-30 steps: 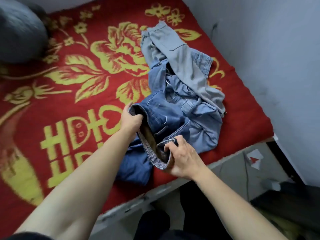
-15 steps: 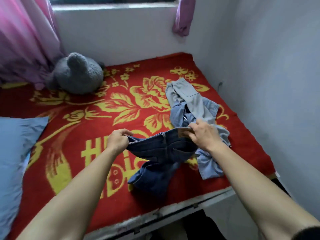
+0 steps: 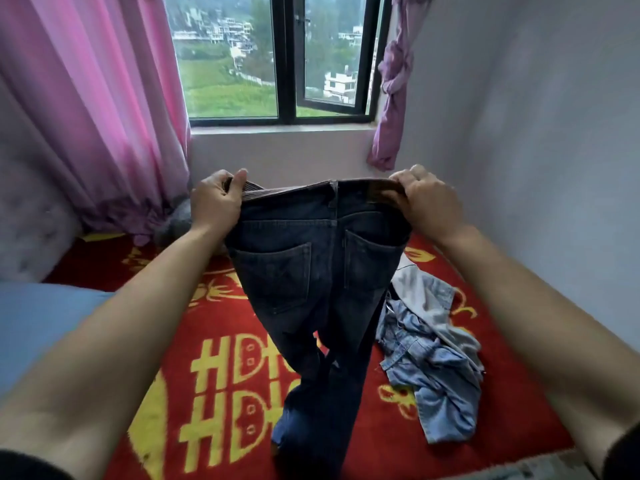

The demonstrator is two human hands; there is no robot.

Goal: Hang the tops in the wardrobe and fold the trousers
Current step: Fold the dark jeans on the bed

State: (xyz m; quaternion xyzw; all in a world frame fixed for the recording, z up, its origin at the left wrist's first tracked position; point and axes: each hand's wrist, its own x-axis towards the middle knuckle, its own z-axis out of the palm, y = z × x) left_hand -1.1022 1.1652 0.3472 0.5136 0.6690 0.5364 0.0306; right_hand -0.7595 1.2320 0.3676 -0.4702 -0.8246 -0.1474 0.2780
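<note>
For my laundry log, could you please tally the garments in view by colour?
Dark jeans: 1
Light blue denim: 1 that I can make out; the crumpled pile may hide more
Grey garment: 1
Total: 3

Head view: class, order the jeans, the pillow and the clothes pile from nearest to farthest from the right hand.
1. The jeans, held by the waistband in the right hand itself.
2. The clothes pile, lying on the bed below the hand, on the right side.
3. The pillow, at the bed's far left.
</note>
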